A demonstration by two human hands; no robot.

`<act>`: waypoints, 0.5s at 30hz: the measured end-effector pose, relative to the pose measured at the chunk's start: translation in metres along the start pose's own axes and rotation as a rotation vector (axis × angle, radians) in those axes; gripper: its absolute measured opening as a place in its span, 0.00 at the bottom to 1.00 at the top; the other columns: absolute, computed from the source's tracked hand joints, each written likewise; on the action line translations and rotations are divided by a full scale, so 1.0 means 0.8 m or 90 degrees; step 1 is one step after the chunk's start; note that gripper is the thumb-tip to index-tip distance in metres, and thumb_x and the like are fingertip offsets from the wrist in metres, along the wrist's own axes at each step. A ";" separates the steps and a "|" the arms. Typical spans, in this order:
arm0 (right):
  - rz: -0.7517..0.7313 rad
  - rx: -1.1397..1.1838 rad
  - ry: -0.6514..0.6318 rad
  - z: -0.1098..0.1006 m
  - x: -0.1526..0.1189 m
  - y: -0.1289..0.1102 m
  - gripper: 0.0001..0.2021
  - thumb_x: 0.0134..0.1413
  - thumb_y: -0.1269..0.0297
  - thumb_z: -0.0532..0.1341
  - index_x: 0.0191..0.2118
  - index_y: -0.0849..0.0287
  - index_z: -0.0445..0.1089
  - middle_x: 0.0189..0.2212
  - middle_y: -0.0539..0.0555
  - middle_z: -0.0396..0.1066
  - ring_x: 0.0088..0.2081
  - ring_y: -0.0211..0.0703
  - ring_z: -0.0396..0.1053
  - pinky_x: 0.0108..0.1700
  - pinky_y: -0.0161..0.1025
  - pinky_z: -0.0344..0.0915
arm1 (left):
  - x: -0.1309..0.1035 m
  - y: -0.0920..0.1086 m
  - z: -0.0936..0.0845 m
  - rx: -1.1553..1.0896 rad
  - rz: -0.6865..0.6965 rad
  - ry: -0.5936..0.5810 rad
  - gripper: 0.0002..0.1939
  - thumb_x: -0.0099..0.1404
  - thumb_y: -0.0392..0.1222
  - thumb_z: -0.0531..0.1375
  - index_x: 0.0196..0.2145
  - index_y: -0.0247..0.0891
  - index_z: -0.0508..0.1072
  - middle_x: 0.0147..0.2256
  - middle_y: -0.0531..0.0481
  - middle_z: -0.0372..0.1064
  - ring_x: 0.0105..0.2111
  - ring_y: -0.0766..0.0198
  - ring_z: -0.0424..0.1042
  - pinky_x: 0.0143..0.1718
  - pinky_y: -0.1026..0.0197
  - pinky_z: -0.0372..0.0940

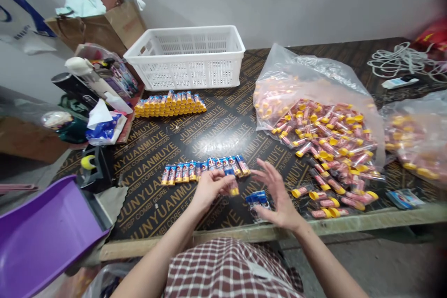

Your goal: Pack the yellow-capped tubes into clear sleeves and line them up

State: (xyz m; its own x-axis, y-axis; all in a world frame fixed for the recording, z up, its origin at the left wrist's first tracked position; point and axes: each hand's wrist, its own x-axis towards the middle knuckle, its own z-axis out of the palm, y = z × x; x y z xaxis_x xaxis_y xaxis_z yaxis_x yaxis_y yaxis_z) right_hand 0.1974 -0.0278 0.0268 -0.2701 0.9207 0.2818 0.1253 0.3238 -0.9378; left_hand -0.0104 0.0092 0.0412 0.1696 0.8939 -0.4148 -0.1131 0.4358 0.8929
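Observation:
My left hand [211, 187] pinches a small tube [233, 188] with a blue wrapper and a yellow end, just in front of a row of similar wrapped tubes [188, 171] lying side by side. Fingers spread, my right hand [275, 194] hovers to the right of it and holds nothing that I can see. Below that hand lies a small pile of blue printed wrappers [257, 200], partly covered by the thumb. Further right, many clear tubes with pink contents and yellow caps [328, 144] spill from a clear plastic bag [279, 65].
Stacked wrapped tubes [171, 105] sit before a white plastic basket [188, 67]. A second bag of tubes [419, 135], a blue packet [405, 198] and a coiled white cable [401, 60] lie right. To the left are a tape dispenser [99, 172] and a purple dustpan [45, 233].

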 end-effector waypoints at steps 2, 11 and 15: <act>0.019 -0.025 0.065 -0.017 -0.004 0.006 0.41 0.48 0.67 0.63 0.64 0.45 0.41 0.64 0.56 0.45 0.58 0.52 0.58 0.59 0.55 0.57 | 0.014 0.006 -0.031 0.147 0.081 0.145 0.21 0.44 0.51 0.69 0.30 0.35 0.71 0.17 0.54 0.69 0.17 0.65 0.66 0.22 0.64 0.61; 0.085 -0.365 0.210 -0.088 -0.023 0.024 0.23 0.53 0.60 0.60 0.56 0.52 0.60 0.54 0.57 0.62 0.52 0.49 0.64 0.52 0.49 0.64 | 0.040 0.004 -0.072 0.688 0.194 0.316 0.19 0.58 0.55 0.59 0.40 0.38 0.71 0.19 0.53 0.66 0.23 0.60 0.68 0.26 0.63 0.55; 0.101 -0.553 0.200 -0.133 -0.042 0.037 0.15 0.52 0.62 0.59 0.46 0.57 0.70 0.43 0.58 0.70 0.49 0.52 0.65 0.52 0.52 0.62 | 0.018 -0.016 -0.029 0.658 0.273 0.224 0.16 0.62 0.53 0.55 0.30 0.38 0.73 0.21 0.52 0.68 0.23 0.64 0.66 0.28 0.64 0.56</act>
State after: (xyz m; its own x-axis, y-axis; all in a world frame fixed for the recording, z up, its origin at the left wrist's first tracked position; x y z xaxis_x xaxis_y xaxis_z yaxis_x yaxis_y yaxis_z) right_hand 0.3121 -0.0260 0.0109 0.0654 0.9440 0.3235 0.8416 0.1220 -0.5261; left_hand -0.0292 0.0191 0.0193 0.0132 0.9972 0.0737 0.7812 -0.0563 0.6218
